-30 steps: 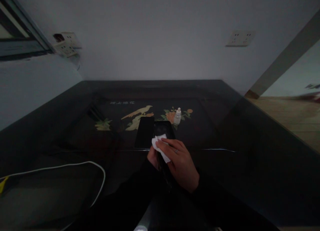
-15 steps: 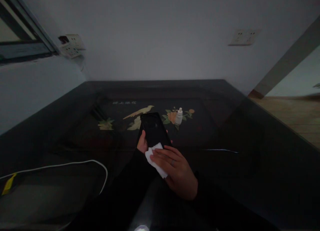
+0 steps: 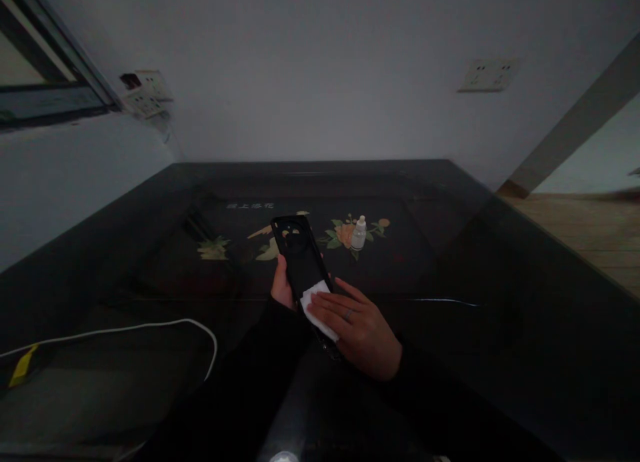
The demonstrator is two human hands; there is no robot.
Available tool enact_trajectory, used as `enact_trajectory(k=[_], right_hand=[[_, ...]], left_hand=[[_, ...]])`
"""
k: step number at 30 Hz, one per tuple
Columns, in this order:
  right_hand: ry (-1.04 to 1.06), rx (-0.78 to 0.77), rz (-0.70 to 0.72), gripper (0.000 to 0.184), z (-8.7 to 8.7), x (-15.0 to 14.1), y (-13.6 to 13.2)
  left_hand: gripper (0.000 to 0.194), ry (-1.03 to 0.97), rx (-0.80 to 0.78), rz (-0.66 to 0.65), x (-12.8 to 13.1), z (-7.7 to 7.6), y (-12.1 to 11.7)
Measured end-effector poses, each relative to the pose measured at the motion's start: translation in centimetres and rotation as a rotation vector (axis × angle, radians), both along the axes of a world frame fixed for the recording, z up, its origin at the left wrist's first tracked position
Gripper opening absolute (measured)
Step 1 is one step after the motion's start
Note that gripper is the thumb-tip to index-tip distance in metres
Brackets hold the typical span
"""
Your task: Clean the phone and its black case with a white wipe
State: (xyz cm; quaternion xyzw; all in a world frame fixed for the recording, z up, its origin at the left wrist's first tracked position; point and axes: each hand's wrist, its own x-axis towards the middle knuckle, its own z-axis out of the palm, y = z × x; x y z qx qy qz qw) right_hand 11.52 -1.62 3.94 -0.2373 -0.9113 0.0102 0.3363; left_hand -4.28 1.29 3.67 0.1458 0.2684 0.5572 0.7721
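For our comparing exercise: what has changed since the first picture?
The left hand moved the black phone case leftward and forward; the right hand shifted the white wipe toward its near end. Nothing was let go; the bottle stayed put.

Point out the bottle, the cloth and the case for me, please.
Bottle (image 3: pixel 358 237): head view, on its body.
Cloth (image 3: pixel 317 288): head view, on its uncovered upper part.
Case (image 3: pixel 304 267): head view, on its flat middle.

– Looks like what sort of place?
– Probably a home: glossy dark desk (image 3: pixel 465 262) with flower decoration (image 3: pixel 345 233), plain wall (image 3: pixel 320 69) behind.
– Judging by what else?
– Sockets (image 3: pixel 489 74), plank-patterned floor (image 3: pixel 585 232) at right, window frame (image 3: pixel 55 105) at left.
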Motion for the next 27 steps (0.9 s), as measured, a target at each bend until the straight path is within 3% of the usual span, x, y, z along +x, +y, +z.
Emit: enact_trajectory(k=[7,11,16,20,24,27], right_hand=[[0.007,-0.110,-0.081,0.041,-0.05,0.20,0.17],[0.026,-0.114,-0.011,0.040,-0.07,0.01,-0.10],[0.038,-0.141,-0.101,0.043,-0.39,-0.07,-0.15],[0.063,-0.127,-0.010,0.043,-0.68,-0.03,-0.14],[0.069,-0.163,-0.090,0.045,-0.75,0.02,-0.06],[0.080,-0.168,-0.052,0.044,-0.78,-0.04,-0.17]], left_hand=[[0.057,0.063,0.010,0.167,0.23,-0.24,0.47],[0.056,0.060,0.015,0.157,0.35,-0.29,0.42],[0.053,0.084,0.040,0.194,0.49,-0.23,0.25],[0.056,0.043,-0.004,0.149,0.55,-0.05,0.27],[0.052,0.052,0.015,0.199,0.62,-0.16,0.29],[0.052,0.073,0.022,0.197,0.66,-0.21,0.29]])
